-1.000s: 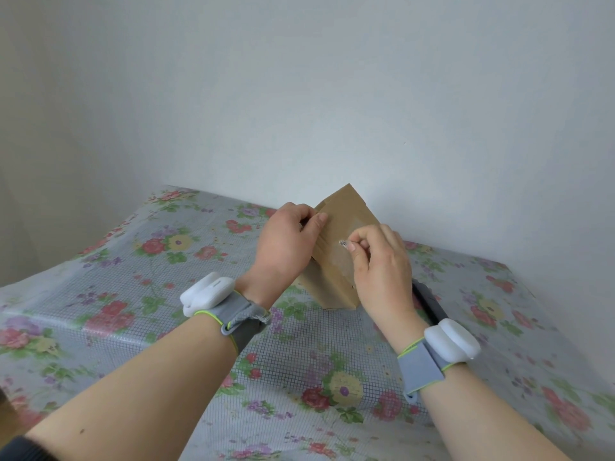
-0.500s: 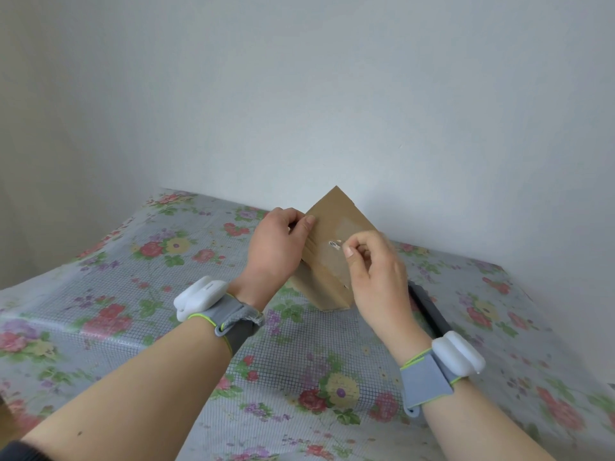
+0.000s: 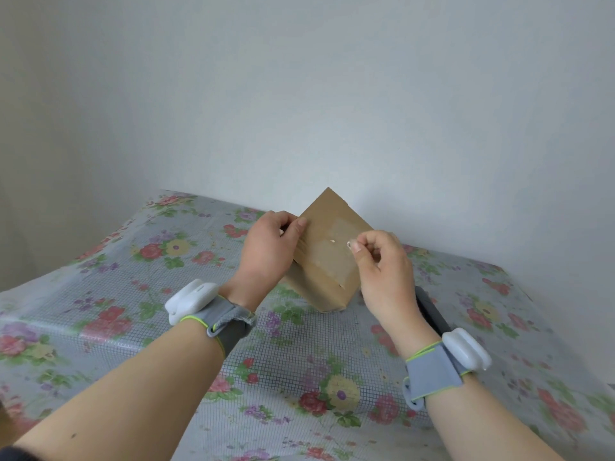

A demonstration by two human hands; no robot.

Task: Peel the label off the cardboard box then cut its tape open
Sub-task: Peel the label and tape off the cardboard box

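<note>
Head view: we look down over a pale wall (image 3: 332,94) that fills the upper half, and below it a table under a floral tablecloth (image 3: 299,354) with a fine grid print.

Both our bare forearms reach in from the bottom edge. Each wrist wears a grey band with a white pod, the left wristband (image 3: 213,314) and the right wristband (image 3: 446,364).

The cardboard box (image 3: 326,261) sits near the middle of the table towards the wall, tipped up on a corner so that one point aims at the wall. Its lowest corner is down at the cloth, though we cannot tell whether it bears weight there.

Our left hand (image 3: 266,254) grips the box's left edge, with the thumb laid on the front face and the fingers curled behind.

Our right hand (image 3: 382,271) is just beside the box's right edge, its thumb and forefinger pinched together on a tiny pale scrap of label (image 3: 349,243), the other fingers loosely curled.

A dark flat object (image 3: 431,311) lies on the cloth behind the right wrist, mostly hidden.

A glossy strip of tape (image 3: 339,227) runs across the box's front face. A small white fleck (image 3: 332,241) remains on that face, close to the pinching fingertips.
</note>
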